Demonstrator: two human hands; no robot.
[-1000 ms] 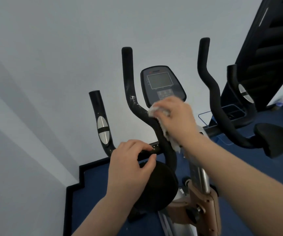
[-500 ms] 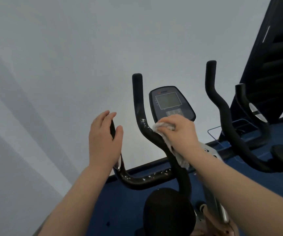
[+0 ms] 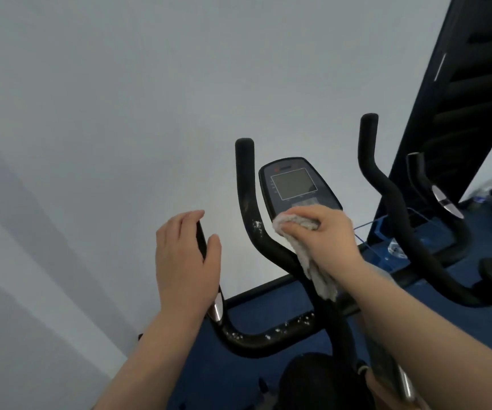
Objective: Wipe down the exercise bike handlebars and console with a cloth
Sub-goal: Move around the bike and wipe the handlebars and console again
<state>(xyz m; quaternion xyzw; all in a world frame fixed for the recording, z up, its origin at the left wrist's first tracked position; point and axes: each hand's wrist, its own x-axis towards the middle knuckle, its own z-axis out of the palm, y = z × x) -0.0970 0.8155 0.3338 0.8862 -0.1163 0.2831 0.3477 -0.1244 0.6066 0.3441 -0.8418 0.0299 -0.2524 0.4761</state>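
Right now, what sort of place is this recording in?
Probably a gym or home workout room: an exercise bike with a console and black handlebars, blue floor, plain white wall.

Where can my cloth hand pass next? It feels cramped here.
Open gap between the upright black left handlebar and left hand; another between the grey console and curved black right handlebar. Crowded where right hand presses the white cloth.

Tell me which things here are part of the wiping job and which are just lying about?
Part of the job: cloth, right hand, left hand, handlebars, console.

Lying about: blue wire basket, dark panel leaning against the wall.
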